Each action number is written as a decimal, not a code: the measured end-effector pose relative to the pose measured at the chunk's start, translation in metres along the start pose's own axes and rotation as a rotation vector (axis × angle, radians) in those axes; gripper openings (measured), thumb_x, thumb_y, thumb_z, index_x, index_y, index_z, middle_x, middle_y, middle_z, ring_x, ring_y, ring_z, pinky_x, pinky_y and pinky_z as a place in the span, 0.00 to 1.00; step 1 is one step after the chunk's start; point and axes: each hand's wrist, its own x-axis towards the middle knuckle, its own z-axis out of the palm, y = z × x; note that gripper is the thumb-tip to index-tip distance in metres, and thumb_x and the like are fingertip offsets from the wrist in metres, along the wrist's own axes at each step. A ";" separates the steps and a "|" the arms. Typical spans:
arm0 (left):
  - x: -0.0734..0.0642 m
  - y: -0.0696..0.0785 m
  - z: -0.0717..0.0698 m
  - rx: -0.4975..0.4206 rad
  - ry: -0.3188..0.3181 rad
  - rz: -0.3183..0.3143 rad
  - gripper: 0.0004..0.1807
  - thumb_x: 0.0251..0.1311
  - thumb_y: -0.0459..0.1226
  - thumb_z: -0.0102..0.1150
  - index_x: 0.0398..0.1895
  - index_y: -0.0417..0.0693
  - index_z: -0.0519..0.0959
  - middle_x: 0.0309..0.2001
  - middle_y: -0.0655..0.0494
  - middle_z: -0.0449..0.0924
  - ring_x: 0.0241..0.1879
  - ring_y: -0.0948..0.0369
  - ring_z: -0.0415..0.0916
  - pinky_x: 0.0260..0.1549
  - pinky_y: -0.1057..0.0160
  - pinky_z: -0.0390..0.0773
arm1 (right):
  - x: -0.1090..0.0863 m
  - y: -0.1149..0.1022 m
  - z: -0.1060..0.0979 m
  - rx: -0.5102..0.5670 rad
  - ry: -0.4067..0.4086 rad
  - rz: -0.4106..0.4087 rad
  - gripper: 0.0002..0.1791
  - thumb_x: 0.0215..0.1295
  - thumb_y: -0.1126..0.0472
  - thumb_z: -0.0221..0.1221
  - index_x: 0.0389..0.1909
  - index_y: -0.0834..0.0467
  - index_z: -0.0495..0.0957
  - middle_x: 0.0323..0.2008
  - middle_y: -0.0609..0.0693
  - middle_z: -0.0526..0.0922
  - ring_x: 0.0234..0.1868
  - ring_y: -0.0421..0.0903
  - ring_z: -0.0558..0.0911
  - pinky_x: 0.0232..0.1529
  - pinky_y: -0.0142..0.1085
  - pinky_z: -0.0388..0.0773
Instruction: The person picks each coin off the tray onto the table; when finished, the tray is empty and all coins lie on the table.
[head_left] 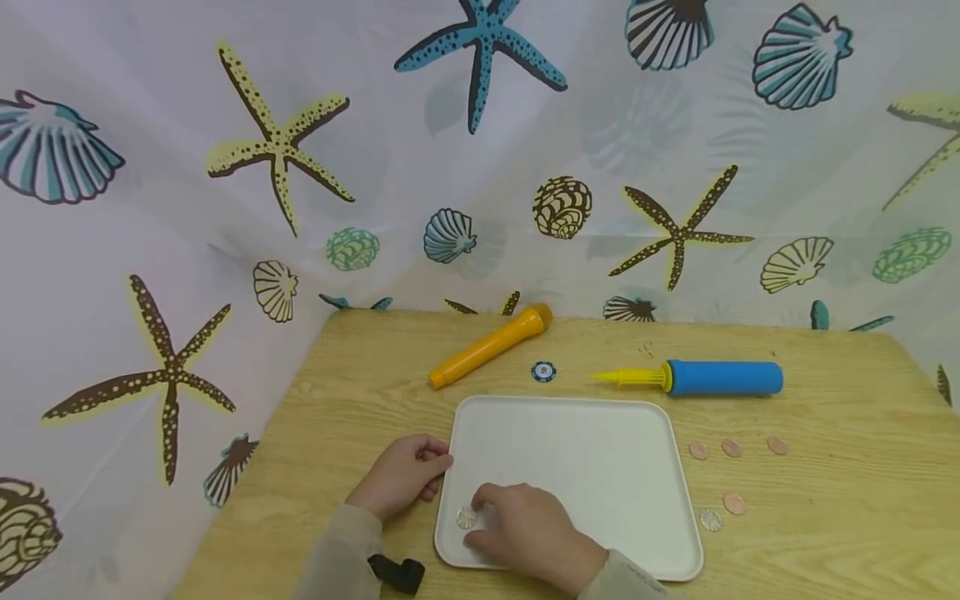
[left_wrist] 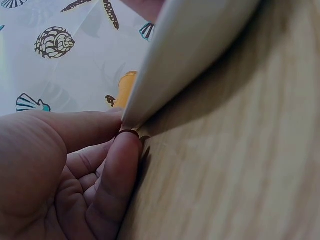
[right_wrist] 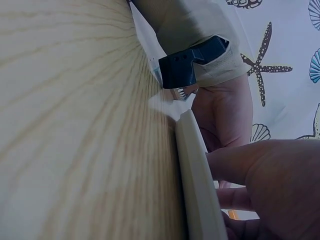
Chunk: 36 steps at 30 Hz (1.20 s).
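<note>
My left hand pinches the left edge of a white rectangular tray between thumb and fingers. The left wrist view shows the thumb above the rim and a curled finger below it. Over the tray's near left part, my right hand has its thumb and index finger spread apart beside a silver coin. That coin lies flat in the tray's near left corner, and whether a fingertip touches it is hard to tell. The right wrist view shows this hand above the tray wall, with the coin hidden.
Right of the tray lie another silver coin and several copper coins, one close beside it. Behind the tray are an orange toy microphone, a blue-rimmed poker chip and a blue and yellow balloon pump. A patterned curtain borders the wooden table.
</note>
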 end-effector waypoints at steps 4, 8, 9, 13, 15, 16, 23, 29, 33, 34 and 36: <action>-0.001 -0.001 0.001 -0.004 -0.002 0.001 0.12 0.71 0.38 0.59 0.51 0.41 0.79 0.34 0.50 0.79 0.29 0.59 0.77 0.30 0.61 0.83 | 0.004 -0.005 0.002 -0.010 -0.020 0.041 0.17 0.59 0.43 0.69 0.42 0.49 0.83 0.31 0.41 0.84 0.31 0.38 0.79 0.34 0.37 0.78; -0.002 0.000 0.002 -0.005 -0.001 0.012 0.12 0.71 0.38 0.59 0.51 0.40 0.79 0.33 0.50 0.79 0.29 0.59 0.77 0.30 0.61 0.83 | 0.006 -0.010 0.003 -0.019 -0.004 0.049 0.15 0.59 0.47 0.69 0.40 0.52 0.83 0.27 0.40 0.82 0.27 0.36 0.77 0.30 0.36 0.77; -0.002 0.001 0.002 -0.006 -0.001 0.013 0.12 0.71 0.38 0.59 0.51 0.40 0.79 0.33 0.50 0.79 0.29 0.59 0.77 0.30 0.61 0.83 | 0.007 -0.011 0.003 -0.019 -0.001 0.049 0.14 0.60 0.48 0.69 0.40 0.52 0.83 0.26 0.40 0.82 0.26 0.36 0.76 0.29 0.35 0.77; -0.001 0.001 0.002 -0.006 0.002 0.011 0.12 0.71 0.38 0.59 0.51 0.40 0.80 0.33 0.50 0.80 0.29 0.59 0.77 0.30 0.62 0.83 | 0.009 -0.014 0.002 -0.020 -0.006 0.046 0.12 0.60 0.50 0.69 0.37 0.52 0.82 0.25 0.41 0.80 0.25 0.37 0.74 0.27 0.35 0.75; -0.002 0.001 0.001 -0.009 0.000 0.012 0.12 0.71 0.38 0.59 0.51 0.40 0.80 0.34 0.50 0.80 0.29 0.59 0.77 0.30 0.62 0.83 | 0.009 -0.014 0.001 -0.020 -0.018 0.045 0.12 0.60 0.50 0.68 0.38 0.51 0.81 0.25 0.41 0.80 0.25 0.37 0.74 0.26 0.35 0.74; -0.002 0.001 0.001 -0.011 0.000 0.013 0.12 0.71 0.38 0.59 0.51 0.40 0.80 0.34 0.50 0.80 0.29 0.59 0.77 0.30 0.62 0.83 | 0.010 -0.014 0.001 -0.022 -0.024 0.043 0.12 0.60 0.50 0.68 0.39 0.51 0.81 0.25 0.41 0.80 0.24 0.37 0.73 0.26 0.35 0.74; -0.002 0.002 0.000 -0.013 -0.001 0.014 0.12 0.71 0.38 0.59 0.51 0.40 0.80 0.34 0.51 0.80 0.29 0.59 0.77 0.30 0.62 0.84 | 0.011 -0.017 -0.001 -0.030 -0.068 0.014 0.11 0.61 0.54 0.66 0.44 0.51 0.81 0.29 0.42 0.83 0.25 0.37 0.74 0.25 0.34 0.73; -0.001 0.001 0.000 -0.015 0.000 0.005 0.11 0.71 0.37 0.59 0.51 0.40 0.80 0.34 0.50 0.79 0.29 0.59 0.76 0.31 0.61 0.83 | 0.013 -0.019 -0.006 0.046 -0.150 0.054 0.07 0.60 0.62 0.64 0.38 0.55 0.79 0.28 0.42 0.78 0.25 0.39 0.73 0.27 0.34 0.73; -0.002 0.000 -0.001 -0.016 -0.004 0.015 0.11 0.72 0.37 0.58 0.51 0.40 0.79 0.34 0.50 0.80 0.29 0.59 0.76 0.30 0.61 0.83 | 0.011 -0.018 -0.006 0.100 -0.135 0.059 0.07 0.57 0.63 0.65 0.32 0.53 0.76 0.27 0.43 0.74 0.25 0.40 0.72 0.24 0.33 0.72; -0.003 0.000 -0.001 -0.018 -0.005 0.016 0.12 0.72 0.37 0.58 0.51 0.39 0.79 0.34 0.50 0.80 0.29 0.59 0.76 0.30 0.62 0.83 | 0.010 -0.017 -0.006 0.110 -0.122 0.055 0.08 0.57 0.63 0.65 0.31 0.52 0.75 0.26 0.42 0.73 0.24 0.40 0.72 0.23 0.33 0.71; -0.003 0.001 -0.001 -0.015 -0.006 0.017 0.12 0.72 0.37 0.58 0.51 0.39 0.79 0.34 0.50 0.80 0.29 0.59 0.77 0.30 0.62 0.83 | 0.007 -0.016 -0.004 0.128 -0.098 0.036 0.10 0.58 0.62 0.66 0.28 0.50 0.72 0.24 0.42 0.72 0.23 0.39 0.71 0.22 0.32 0.69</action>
